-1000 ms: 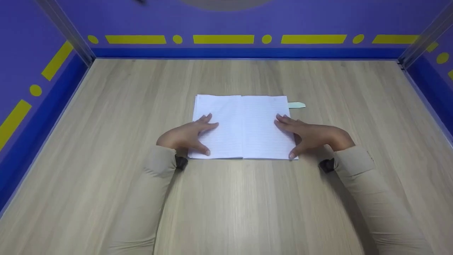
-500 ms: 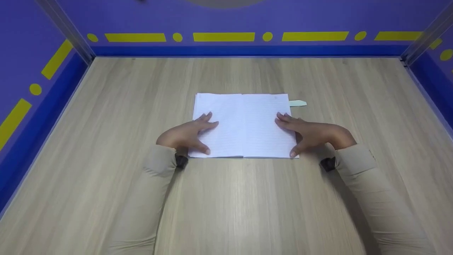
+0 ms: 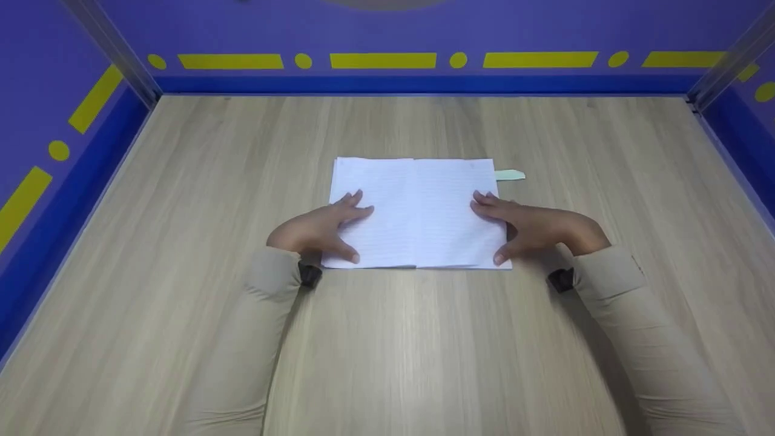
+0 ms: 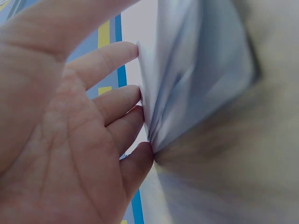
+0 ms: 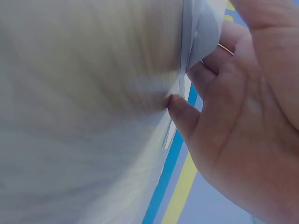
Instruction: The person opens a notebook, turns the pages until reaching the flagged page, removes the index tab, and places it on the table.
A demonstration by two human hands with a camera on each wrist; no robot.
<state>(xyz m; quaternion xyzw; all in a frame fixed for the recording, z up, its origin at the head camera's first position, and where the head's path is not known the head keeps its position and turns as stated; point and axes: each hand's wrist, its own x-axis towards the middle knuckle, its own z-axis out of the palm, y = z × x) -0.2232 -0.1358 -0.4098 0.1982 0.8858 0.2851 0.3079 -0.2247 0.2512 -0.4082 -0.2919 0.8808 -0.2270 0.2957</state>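
Note:
An open notebook [image 3: 445,212] with ruled white pages lies flat in the middle of the table, its fold running down the centre. My left hand [image 3: 321,230] rests on the left page's outer edge, fingers spread and thumb near the lower corner. On the opposite edge, my right hand [image 3: 533,229] lies with spread fingers on the right page, its thumb by the bottom corner. A pale green tab [image 3: 510,175] sticks out past the notebook's upper right side. In the left wrist view, fingertips meet the notebook's loose page edges [image 4: 187,79]. The right wrist view shows a curled page edge [image 5: 205,37] beside the fingers.
The wood-grain table [image 3: 399,351] extends around the notebook. Blue panels with yellow bars [image 3: 381,60] stand along its back and both sides. Dark wrist bands [image 3: 311,276] sit by the cuffs of the beige sleeves [image 3: 242,339].
The head view has tilted slightly, so the scene sits a little higher. Along the bottom of the right page, the paper's edge now lifts slightly near the right thumb. Both hands otherwise hold their places.

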